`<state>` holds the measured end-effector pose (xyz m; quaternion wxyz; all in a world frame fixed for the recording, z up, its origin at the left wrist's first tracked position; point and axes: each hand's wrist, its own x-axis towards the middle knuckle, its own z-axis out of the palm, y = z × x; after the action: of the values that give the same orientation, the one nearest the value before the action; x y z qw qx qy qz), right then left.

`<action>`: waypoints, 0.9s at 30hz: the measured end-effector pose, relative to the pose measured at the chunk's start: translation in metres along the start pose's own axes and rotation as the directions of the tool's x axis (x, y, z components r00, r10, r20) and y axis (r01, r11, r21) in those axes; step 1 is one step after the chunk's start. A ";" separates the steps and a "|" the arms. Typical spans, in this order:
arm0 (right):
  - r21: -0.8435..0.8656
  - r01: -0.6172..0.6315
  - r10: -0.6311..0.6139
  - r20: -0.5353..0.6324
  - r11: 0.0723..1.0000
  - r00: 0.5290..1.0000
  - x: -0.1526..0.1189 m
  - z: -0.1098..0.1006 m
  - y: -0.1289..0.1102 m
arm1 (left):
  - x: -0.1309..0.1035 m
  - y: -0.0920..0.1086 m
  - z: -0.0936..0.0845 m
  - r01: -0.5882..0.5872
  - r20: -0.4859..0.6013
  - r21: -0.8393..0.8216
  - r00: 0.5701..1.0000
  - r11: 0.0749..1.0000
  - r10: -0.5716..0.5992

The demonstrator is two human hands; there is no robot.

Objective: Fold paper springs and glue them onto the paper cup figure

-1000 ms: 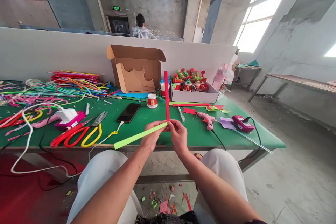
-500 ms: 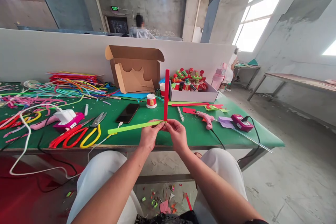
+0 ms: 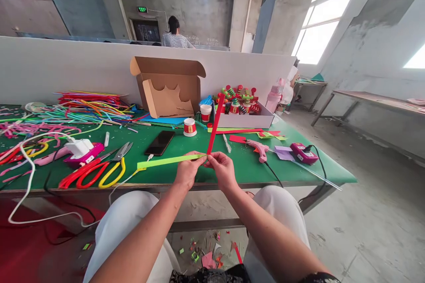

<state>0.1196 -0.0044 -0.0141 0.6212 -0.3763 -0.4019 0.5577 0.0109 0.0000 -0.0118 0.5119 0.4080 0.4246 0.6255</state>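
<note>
A green paper strip (image 3: 172, 160) runs leftward from the fingers of my left hand (image 3: 187, 171), which pinches its right end. My right hand (image 3: 222, 169) is closed at the lower end of a red paper strip (image 3: 216, 124), which rises and leans right. The two strips meet at an angle between my fingertips, just above the front edge of the green table (image 3: 186, 143). The exact fold at the joint is hidden by my fingers.
Scissors (image 3: 116, 166), a phone (image 3: 160, 143) and a white power adapter (image 3: 79, 147) lie left. Behind stand paper cups (image 3: 190, 127), a cardboard box (image 3: 172, 68) and a white box of figures (image 3: 244, 120). A pink glue gun (image 3: 259, 148) lies right.
The red strip has tipped from upright toward the right. My hands stay pinched together at the joint, and the view has shifted slightly.
</note>
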 end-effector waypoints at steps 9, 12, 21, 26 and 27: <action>-0.012 -0.197 0.197 0.069 0.980 0.978 0.005 -0.009 -0.018 | 0.008 0.012 -0.016 0.074 0.148 0.059 0.986 0.995 -0.082; 0.047 -0.169 0.169 0.015 0.984 0.986 0.005 -0.009 -0.019 | 0.006 0.013 -0.015 0.116 0.169 -0.010 0.979 0.993 -0.113; 0.003 -0.067 0.067 0.020 0.998 0.998 -0.002 0.000 -0.006 | 0.002 0.003 -0.007 0.077 0.129 -0.038 0.989 0.996 -0.071; -0.016 -0.074 0.075 0.068 0.997 0.995 -0.001 -0.003 -0.008 | 0.004 0.007 -0.009 -0.016 0.068 0.123 0.998 0.992 0.008; -0.018 -0.069 0.070 0.074 0.997 0.995 -0.001 -0.003 -0.008 | 0.004 0.007 -0.009 -0.021 0.073 0.130 0.997 0.991 0.011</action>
<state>0.1252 -0.0058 -0.0079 0.5830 -0.3738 -0.4159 0.5895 -0.0001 0.0019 -0.0074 0.4941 0.4665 0.4425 0.5852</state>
